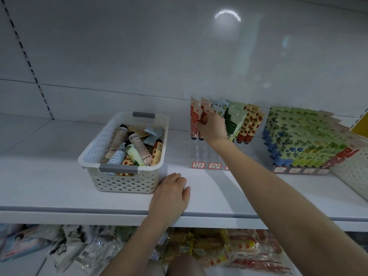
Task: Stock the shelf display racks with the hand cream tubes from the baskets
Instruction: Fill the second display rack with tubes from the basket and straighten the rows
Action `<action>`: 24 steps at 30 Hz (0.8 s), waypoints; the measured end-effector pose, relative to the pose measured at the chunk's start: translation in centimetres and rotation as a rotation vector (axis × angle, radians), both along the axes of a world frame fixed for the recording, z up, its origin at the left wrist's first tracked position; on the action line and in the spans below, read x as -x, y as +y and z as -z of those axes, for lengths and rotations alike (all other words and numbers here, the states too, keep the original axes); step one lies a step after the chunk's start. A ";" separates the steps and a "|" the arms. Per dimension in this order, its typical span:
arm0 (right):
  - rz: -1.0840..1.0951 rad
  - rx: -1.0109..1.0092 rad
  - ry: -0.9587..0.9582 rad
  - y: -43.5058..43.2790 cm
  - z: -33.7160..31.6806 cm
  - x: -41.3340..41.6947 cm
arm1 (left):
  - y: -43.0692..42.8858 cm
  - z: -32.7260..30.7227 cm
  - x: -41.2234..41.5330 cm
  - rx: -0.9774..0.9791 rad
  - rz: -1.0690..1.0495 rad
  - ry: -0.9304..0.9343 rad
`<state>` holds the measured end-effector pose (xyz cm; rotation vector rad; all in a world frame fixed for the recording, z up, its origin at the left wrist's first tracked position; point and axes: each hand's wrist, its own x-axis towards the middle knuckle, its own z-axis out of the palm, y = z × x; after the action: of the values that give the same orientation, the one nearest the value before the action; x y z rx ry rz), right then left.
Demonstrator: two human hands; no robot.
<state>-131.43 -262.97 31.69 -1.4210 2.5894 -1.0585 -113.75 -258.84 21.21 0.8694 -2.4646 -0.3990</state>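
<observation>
Right hand (212, 128) around a pink tube (206, 111) in the rack (199, 154), left hand (171, 194) beside the basket (119, 182)

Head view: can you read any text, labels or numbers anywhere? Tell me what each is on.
Nothing reads clearly enough to quote.
Red-framed labels on the middle rack: handwritten characters, blurred.
Labels on the right-hand rack: too small.
Basket tubes: barcodes and print, too small.
Racked tubes: vertical print, illegible.
Packets at the bottom: blurred.
</observation>
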 end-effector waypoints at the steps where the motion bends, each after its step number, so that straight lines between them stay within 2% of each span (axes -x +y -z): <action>1: -0.002 -0.003 0.000 0.2 0.0 -0.1 | 0.0 0.1 0.1 0.003 -0.002 0.002; 10: -0.056 -0.146 -0.035 3.9 2.0 -0.2 | 0.6 -0.5 0.0 0.026 0.032 0.007; 14: -0.102 -0.153 -0.052 4.7 1.6 -0.1 | 1.4 -4.6 -1.0 0.039 0.059 0.126; 20: -0.238 -0.052 -0.060 2.7 -1.5 -2.8 | -2.1 -11.0 -4.9 0.060 -0.157 0.311; 22: -0.289 -0.037 -0.050 1.5 -2.4 -4.4 | -3.8 -12.1 -5.9 0.092 -0.263 0.237; 24: -0.322 -0.046 -0.058 0.2 -3.2 -6.0 | -5.8 -12.5 -6.5 0.087 -0.382 0.027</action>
<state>-125.45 -262.77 34.86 -1.6922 2.2269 -0.9709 -107.24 -264.61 33.70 1.2547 -2.2052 -0.1648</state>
